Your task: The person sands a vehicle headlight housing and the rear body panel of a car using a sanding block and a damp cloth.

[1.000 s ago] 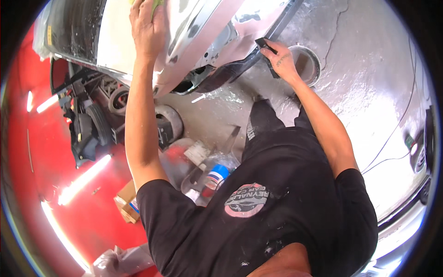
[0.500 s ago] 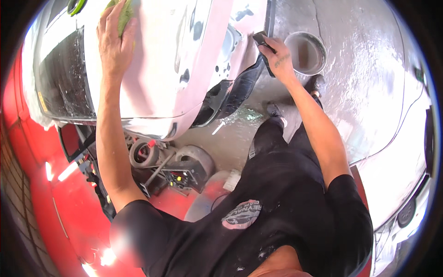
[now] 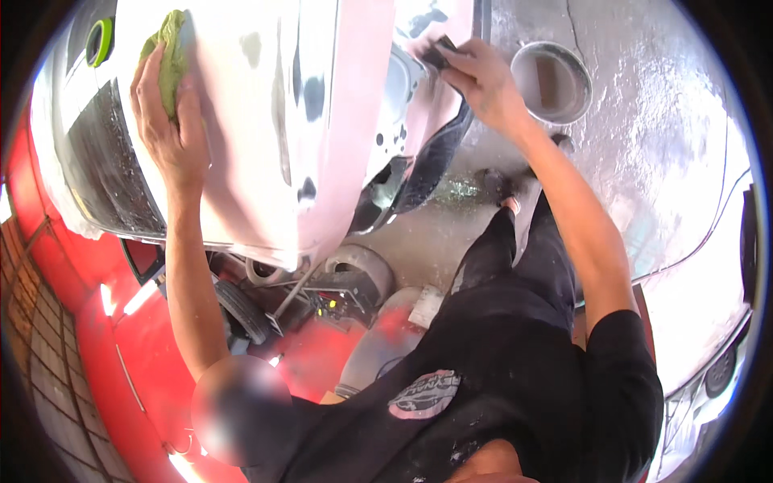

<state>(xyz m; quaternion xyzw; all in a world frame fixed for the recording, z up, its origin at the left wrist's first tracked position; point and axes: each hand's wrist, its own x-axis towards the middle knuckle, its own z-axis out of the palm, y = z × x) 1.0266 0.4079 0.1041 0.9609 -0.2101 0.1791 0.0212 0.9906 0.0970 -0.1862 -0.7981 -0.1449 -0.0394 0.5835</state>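
Observation:
My left hand (image 3: 171, 137) is closed on a yellow-green cloth (image 3: 171, 72), which lies against the white and pinkish car body (image 3: 250, 121). My right hand (image 3: 487, 84) grips a small dark block (image 3: 439, 53) between thumb and fingers. The block rests on the car's corner panel, just right of the open lamp recess (image 3: 403, 84). Grey and bare-looking patches mark the panels around both hands. A bright green ring (image 3: 100, 43) sits on the car near its dark window (image 3: 109, 129).
A round bucket (image 3: 581, 101) of murky liquid stands on the wet grey floor right of the car. Below the car's edge lie tyres (image 3: 362, 270) and a dark box-like part (image 3: 334, 302). A cable (image 3: 700, 241) crosses the floor at right, near a white surface.
The view has shifted, so the car sits lower and farther left. My right hand has moved the block up and left onto the panel. My left hand keeps the cloth on nearly the same spot.

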